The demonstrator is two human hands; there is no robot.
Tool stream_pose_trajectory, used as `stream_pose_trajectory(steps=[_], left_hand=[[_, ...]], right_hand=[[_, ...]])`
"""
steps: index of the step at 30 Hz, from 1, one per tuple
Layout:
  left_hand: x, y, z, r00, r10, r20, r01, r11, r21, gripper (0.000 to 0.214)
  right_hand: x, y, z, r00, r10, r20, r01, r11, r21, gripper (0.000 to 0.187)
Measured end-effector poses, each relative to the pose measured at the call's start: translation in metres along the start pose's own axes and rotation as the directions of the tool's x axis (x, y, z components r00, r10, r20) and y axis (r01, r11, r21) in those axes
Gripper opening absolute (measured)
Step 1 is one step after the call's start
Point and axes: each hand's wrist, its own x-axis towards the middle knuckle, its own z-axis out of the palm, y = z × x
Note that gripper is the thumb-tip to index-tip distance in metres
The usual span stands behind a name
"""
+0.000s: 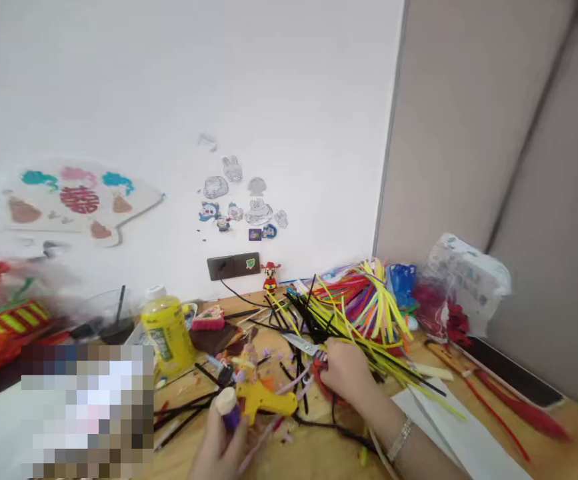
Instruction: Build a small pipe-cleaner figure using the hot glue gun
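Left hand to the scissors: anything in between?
Yes. The yellow glue gun lies just beyond the left hand, in line with the scissors, and a pale purple strip lies past it. The left hand also holds a purple tube. The right hand is at the scissors' handle end.

Wood bench [329, 455] has figurine [269, 280] at back edge; yel. bottle [167, 337] back L; multicol. pipe cleaners [369, 303] heaped nr back R corner; wht paper [461, 433] R side; blk panel [513, 373] along R edge.
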Motion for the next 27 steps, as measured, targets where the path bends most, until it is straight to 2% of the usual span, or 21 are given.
stream_pose_trajectory(steps=[3,6,10,14,17,19,22,24,27], left_hand=[[0.004,0.001,-0.008,0.996,0.092,-0.003,-0.091,0.988,0.125,0.059],[0.006,0.002,-0.012,0.987,0.159,0.026,-0.161,0.970,0.181,0.049],[0.006,0.003,-0.010,0.977,0.212,0.031,-0.214,0.969,0.123,0.044],[0.007,0.006,-0.007,0.956,0.288,-0.061,-0.289,0.957,-0.007,0.044],[0.009,0.014,-0.010,0.965,0.254,-0.060,-0.258,0.961,-0.097,0.045],[0.010,0.019,-0.014,0.980,0.198,-0.005,-0.197,0.972,-0.129,0.043],[0.012,0.023,-0.017,0.990,0.137,0.022,-0.131,0.975,-0.181,0.043],[0.012,0.023,-0.016,0.993,0.118,0.017,-0.112,0.972,-0.209,0.043],[0.010,0.022,-0.012,0.993,0.118,0.011,-0.114,0.972,-0.207,0.045]], right_hand=[[0.000,-0.003,-0.004,1.000,0.008,-0.019,-0.008,1.000,-0.003,0.016],[-0.001,-0.005,-0.010,0.998,0.011,-0.065,-0.012,1.000,-0.008,0.023],[-0.003,-0.003,-0.016,0.992,0.005,-0.129,-0.003,1.000,0.018,0.031],[0.001,0.008,-0.016,0.997,0.058,-0.044,-0.050,0.984,0.169,0.034],[0.005,0.017,-0.013,0.996,0.084,0.041,-0.091,0.965,0.244,0.033],[0.006,0.019,-0.011,0.998,0.050,0.039,-0.059,0.955,0.291,0.033],[0.004,0.017,-0.010,0.999,-0.044,0.012,0.037,0.930,0.367,0.031],[0.002,0.013,-0.010,0.996,-0.090,0.009,0.078,0.914,0.399,0.030],[0.000,0.008,-0.009,0.995,-0.096,0.025,0.074,0.881,0.466,0.030]])
